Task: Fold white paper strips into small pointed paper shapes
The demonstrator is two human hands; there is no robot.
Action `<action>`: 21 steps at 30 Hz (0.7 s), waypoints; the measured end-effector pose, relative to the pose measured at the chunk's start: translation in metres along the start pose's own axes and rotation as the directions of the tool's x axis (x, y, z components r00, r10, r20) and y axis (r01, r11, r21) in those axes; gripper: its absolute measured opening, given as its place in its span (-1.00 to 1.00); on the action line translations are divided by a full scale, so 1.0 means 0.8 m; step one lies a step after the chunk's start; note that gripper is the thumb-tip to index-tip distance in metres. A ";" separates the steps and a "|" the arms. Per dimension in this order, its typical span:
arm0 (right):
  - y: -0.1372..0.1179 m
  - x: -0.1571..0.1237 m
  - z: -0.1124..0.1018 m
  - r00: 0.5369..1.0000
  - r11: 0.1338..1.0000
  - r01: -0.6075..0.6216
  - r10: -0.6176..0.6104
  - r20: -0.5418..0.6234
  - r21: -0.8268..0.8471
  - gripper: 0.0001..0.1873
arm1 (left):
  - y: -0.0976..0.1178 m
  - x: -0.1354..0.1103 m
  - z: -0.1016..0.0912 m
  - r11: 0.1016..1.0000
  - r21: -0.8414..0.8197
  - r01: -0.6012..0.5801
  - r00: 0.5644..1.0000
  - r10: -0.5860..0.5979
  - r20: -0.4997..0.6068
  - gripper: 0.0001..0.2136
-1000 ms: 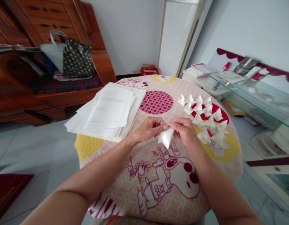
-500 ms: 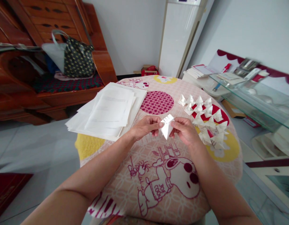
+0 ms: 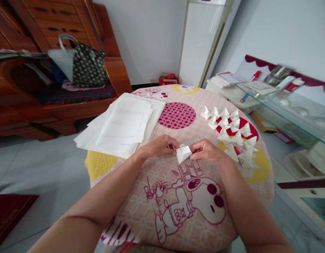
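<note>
A small folded white paper piece [image 3: 183, 153] rests low over the round table with its cartoon-dog cloth [image 3: 178, 196]. My left hand [image 3: 162, 146] pinches its left side with fingers closed. My right hand [image 3: 206, 151] pinches its right corner, fingers closed too. Several finished folded paper shapes [image 3: 231, 131] lie in rows just right of my right hand. A stack of flat white paper sheets [image 3: 122, 123] lies left of my left hand, overhanging the table's edge.
A wooden bench [image 3: 59, 95] with a patterned handbag [image 3: 84, 65] stands at the back left. A glass shelf [image 3: 289, 109] with small items runs along the right. A white cabinet [image 3: 202, 42] stands behind the table.
Both hands have lowered the folded paper from an upright hold down to the tablecloth. It has turned from pointing down, to upright, to lying flatter.
</note>
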State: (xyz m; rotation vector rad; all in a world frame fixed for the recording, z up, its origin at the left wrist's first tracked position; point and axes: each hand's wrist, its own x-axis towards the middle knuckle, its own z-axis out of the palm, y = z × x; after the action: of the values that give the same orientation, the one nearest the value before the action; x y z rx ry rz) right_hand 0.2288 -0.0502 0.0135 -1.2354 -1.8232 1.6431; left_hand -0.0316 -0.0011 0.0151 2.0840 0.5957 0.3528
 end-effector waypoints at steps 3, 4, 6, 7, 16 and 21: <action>0.003 0.003 0.003 0.999 1.000 -0.014 0.014 -0.034 -0.006 -0.81 | 0.001 0.002 0.001 0.998 0.001 0.056 0.998 -0.056 -0.020 -0.89; 0.003 0.004 0.005 0.999 1.000 -0.020 0.020 -0.051 0.005 -0.79 | 0.000 0.003 0.002 0.996 -0.033 0.088 0.996 -0.089 -0.026 -0.88; 0.002 0.006 0.009 0.995 0.999 -0.032 0.036 -0.089 0.041 -0.76 | -0.003 0.004 0.004 0.977 -0.149 0.155 0.987 -0.160 -0.027 -0.85; 0.002 0.007 0.011 0.993 0.998 -0.039 0.045 -0.105 0.058 -0.75 | -0.005 0.005 0.005 0.960 -0.213 0.180 0.982 -0.189 -0.019 -0.85; -0.002 0.010 0.020 0.977 0.993 -0.084 0.099 -0.190 0.085 -0.90 | -0.014 0.004 0.003 0.879 -0.407 0.249 0.964 -0.263 0.021 -0.85; -0.004 0.011 0.022 0.963 0.987 -0.125 0.146 -0.227 0.106 -0.93 | -0.010 0.004 0.003 0.917 -0.277 0.286 0.958 -0.285 0.043 -0.91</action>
State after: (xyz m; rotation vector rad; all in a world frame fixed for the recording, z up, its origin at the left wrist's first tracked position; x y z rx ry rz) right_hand 0.2094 -0.0528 0.0104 -1.4728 -1.5360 1.5555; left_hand -0.0301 0.0026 0.0072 1.6963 0.7902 0.2501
